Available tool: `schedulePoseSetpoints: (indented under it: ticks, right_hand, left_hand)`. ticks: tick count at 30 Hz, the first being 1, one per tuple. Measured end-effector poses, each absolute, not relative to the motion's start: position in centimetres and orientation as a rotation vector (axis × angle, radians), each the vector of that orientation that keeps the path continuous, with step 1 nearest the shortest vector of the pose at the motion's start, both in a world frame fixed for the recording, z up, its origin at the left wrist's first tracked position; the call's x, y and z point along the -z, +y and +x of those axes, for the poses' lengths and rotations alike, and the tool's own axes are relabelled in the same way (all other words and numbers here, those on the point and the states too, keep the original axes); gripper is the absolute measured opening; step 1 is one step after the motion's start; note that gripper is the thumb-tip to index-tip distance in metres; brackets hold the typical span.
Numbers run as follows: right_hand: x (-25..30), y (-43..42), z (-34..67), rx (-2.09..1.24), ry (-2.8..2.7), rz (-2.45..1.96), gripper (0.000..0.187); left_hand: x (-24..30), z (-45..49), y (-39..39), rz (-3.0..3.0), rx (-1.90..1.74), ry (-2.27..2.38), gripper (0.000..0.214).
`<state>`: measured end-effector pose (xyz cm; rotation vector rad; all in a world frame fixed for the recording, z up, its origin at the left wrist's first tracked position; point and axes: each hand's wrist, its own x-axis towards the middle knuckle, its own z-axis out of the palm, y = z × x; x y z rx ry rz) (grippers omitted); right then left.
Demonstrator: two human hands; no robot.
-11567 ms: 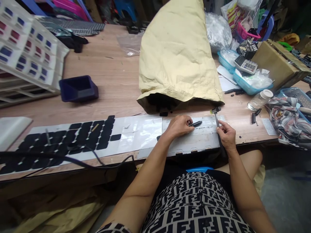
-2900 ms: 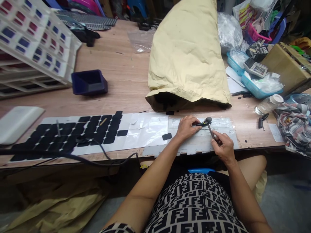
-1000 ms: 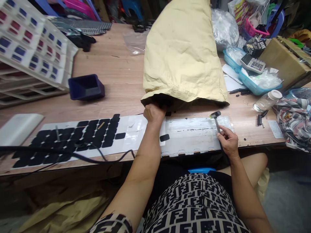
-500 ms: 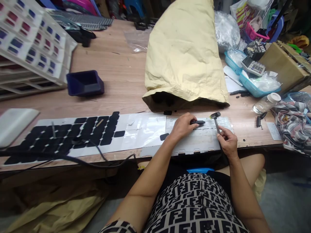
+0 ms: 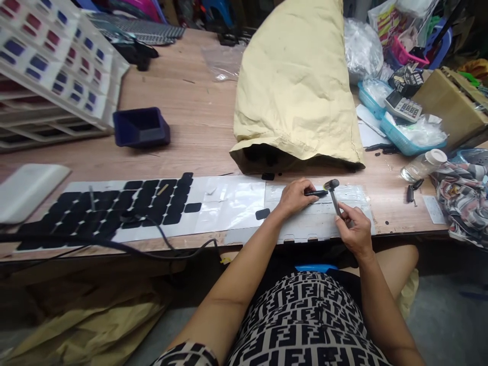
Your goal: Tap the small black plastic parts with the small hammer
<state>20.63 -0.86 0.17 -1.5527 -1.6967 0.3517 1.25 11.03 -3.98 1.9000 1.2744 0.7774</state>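
My left hand (image 5: 295, 197) is closed on a small black oblong part (image 5: 315, 193) and holds it flat on a pale work strip (image 5: 316, 223) at the table's near edge. My right hand (image 5: 354, 229) grips the handle of a small hammer (image 5: 333, 191); its head rests against the right end of the black part. A loose black piece (image 5: 263, 214) lies just left of my left wrist. Behind my hands lies a big tan paper sack (image 5: 297, 86) with its dark mouth facing me.
A white sheet (image 5: 224, 203) carries rows of several black pieces (image 5: 129, 206) on the left, with a black cable (image 5: 114, 244) draped over it. A dark blue tray (image 5: 141, 127), stacked white racks (image 5: 53, 71), blue baskets (image 5: 404, 140), a calculator (image 5: 403, 107), a jar (image 5: 423, 163) and a cardboard box (image 5: 450, 104) crowd the table.
A second ago my left hand was at the sack's mouth; it came back with a black part and set it on the strip. The hammer head has dropped from above onto the part's end.
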Motion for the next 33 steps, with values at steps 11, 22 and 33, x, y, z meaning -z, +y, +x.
schedulePoseSetpoints:
  ticks: [11,22,33]
  right_hand:
    - [0.7,-0.5,19.5,-0.224,-1.830,-1.549,0.037]
    - [1.3,-0.4,20.6,-0.384,-1.692,-1.585,0.037]
    - [2.1,0.6,22.1,-0.664,-1.242,-1.560,0.036]
  left_hand:
    - [3.8,1.4,11.2,1.874,-0.785,1.264,0.015]
    - [3.7,1.3,11.0,1.868,-0.755,1.284,0.013]
    - [1.0,1.1,6.6,1.667,-0.522,0.569,0.030]
